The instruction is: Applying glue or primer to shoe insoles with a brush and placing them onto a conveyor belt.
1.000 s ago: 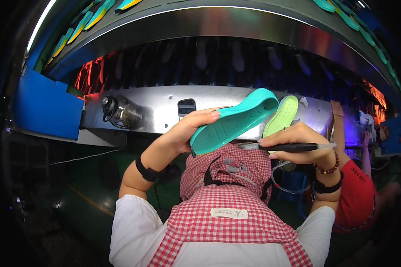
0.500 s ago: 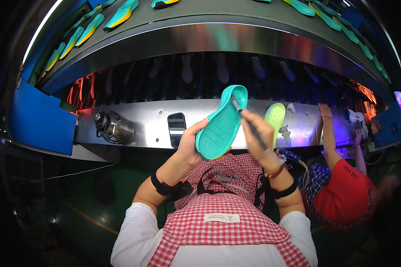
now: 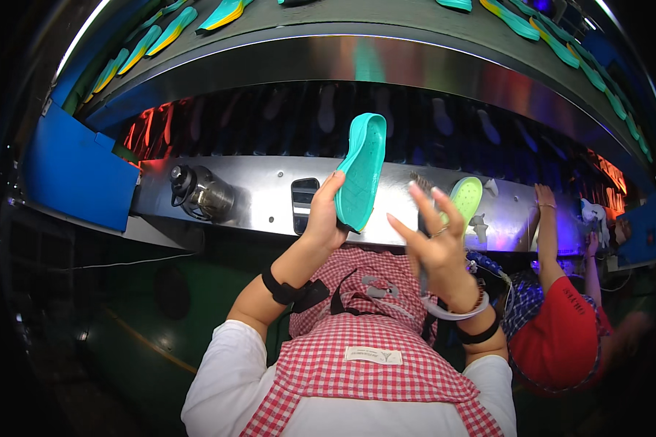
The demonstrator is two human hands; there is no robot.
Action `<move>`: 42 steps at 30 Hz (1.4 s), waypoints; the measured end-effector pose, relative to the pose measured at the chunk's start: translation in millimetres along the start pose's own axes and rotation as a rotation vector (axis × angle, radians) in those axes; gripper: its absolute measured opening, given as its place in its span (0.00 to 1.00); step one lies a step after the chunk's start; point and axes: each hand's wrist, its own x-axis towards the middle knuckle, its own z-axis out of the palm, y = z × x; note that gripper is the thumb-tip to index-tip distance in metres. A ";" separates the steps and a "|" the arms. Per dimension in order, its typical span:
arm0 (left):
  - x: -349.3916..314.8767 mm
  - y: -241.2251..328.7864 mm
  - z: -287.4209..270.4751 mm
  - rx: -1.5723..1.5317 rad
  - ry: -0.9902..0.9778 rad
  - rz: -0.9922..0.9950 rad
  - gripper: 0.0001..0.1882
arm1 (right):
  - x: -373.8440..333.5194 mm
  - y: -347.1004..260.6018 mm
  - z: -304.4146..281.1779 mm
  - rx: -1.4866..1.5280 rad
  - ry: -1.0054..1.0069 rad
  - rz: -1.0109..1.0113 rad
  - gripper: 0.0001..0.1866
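A teal shoe sole (image 3: 362, 171) stands tilted up over the metal bench, its hollow inner side facing right. My left hand (image 3: 326, 215) is closed on its lower left edge, fingers behind it. To the right of the sole, my right hand (image 3: 441, 247) is raised and blurred, its fingers stretched and spread. Partly hidden behind those fingers is a slim dark tool with a brush-like tip (image 3: 419, 179); whether the hand supports it does not show. A light green sole (image 3: 466, 195) lies on the bench just beyond my right hand.
A dark phone (image 3: 304, 204) and a clear jug with a black lid (image 3: 200, 193) lie left on the metal bench (image 3: 259, 182). Behind it runs a dark recess, with a conveyor (image 3: 386, 22) of teal-yellow soles above. A co-worker in red (image 3: 557, 328) reaches onto the bench at right.
The slim tool has left the sole's inside. My right hand has drawn back right and spread its fingers. The sole has turned more upright in my left hand, and the view has shifted slightly.
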 end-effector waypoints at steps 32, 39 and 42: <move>150.7 107.9 199.0 -0.598 -0.289 0.193 0.36 | -53.0 69.1 -24.2 0.023 0.252 0.552 0.17; 224.4 66.1 248.0 1.193 -0.116 0.785 0.35 | -74.0 97.2 -18.2 0.047 0.286 0.614 0.18; 239.2 52.5 255.5 1.757 -0.050 0.691 0.42 | -78.2 101.8 -14.6 0.106 0.279 0.634 0.19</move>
